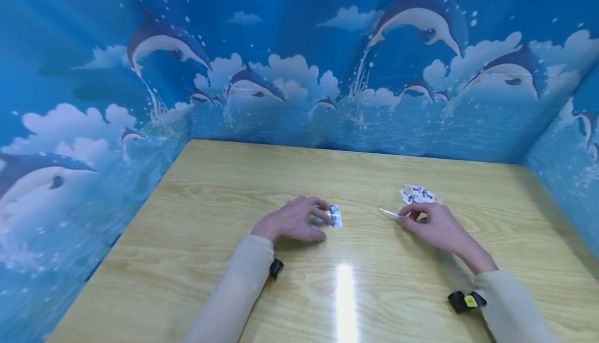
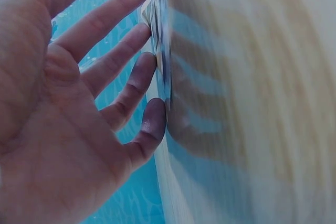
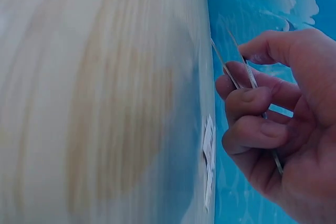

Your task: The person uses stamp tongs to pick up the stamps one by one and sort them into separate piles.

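My left hand [image 1: 299, 219] rests its fingertips on a small printed piece of paper [image 1: 336, 216] lying on the table. In the left wrist view its fingers are spread and gently bent, touching the paper's edge [image 2: 165, 45]. My right hand [image 1: 432, 224] pinches a pair of metal tweezers [image 1: 389, 212], tips pointing left and held above the tabletop. From the right wrist, the two tweezer arms [image 3: 251, 77] stand apart, with nothing visible between the tips. Just behind this hand lies a loose pile of small printed paper pieces [image 1: 416, 193].
Both hands are over a wood-grain table [image 1: 262, 171]. A blue dolphin-print curtain [image 1: 290, 109] surrounds its back and sides. A bright light reflection [image 1: 346, 301] crosses the near tabletop. Each wrist carries a small black device [image 1: 460, 302].
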A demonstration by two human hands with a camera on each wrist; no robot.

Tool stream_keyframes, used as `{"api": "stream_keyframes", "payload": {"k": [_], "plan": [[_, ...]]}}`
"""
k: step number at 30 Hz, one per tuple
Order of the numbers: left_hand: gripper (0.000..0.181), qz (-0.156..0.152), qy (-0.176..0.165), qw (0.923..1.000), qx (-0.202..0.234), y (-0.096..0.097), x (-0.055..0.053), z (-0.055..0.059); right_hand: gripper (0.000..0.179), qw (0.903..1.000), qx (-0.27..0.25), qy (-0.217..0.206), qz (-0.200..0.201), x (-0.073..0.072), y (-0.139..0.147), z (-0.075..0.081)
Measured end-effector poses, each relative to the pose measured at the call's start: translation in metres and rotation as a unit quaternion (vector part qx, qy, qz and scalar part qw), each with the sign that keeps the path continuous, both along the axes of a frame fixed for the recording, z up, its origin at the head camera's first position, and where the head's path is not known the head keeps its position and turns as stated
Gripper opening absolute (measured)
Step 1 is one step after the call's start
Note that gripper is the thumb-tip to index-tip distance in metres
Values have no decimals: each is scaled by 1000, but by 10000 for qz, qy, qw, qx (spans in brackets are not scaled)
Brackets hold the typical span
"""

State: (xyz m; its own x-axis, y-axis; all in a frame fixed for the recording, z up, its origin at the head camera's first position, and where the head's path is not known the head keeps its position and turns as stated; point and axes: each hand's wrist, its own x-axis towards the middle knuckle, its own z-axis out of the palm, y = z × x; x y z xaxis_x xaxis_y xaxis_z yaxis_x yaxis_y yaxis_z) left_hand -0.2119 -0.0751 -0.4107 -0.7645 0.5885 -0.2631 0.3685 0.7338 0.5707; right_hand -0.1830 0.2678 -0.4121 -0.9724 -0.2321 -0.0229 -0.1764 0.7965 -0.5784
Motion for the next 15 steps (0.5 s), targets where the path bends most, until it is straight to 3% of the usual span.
{"api": "stream_keyframes", "payload": {"k": [15], "plan": [[36,3,32,10000,-5,0,0,0,14,9993,-112,32,348,-6,-25,-2]]}}
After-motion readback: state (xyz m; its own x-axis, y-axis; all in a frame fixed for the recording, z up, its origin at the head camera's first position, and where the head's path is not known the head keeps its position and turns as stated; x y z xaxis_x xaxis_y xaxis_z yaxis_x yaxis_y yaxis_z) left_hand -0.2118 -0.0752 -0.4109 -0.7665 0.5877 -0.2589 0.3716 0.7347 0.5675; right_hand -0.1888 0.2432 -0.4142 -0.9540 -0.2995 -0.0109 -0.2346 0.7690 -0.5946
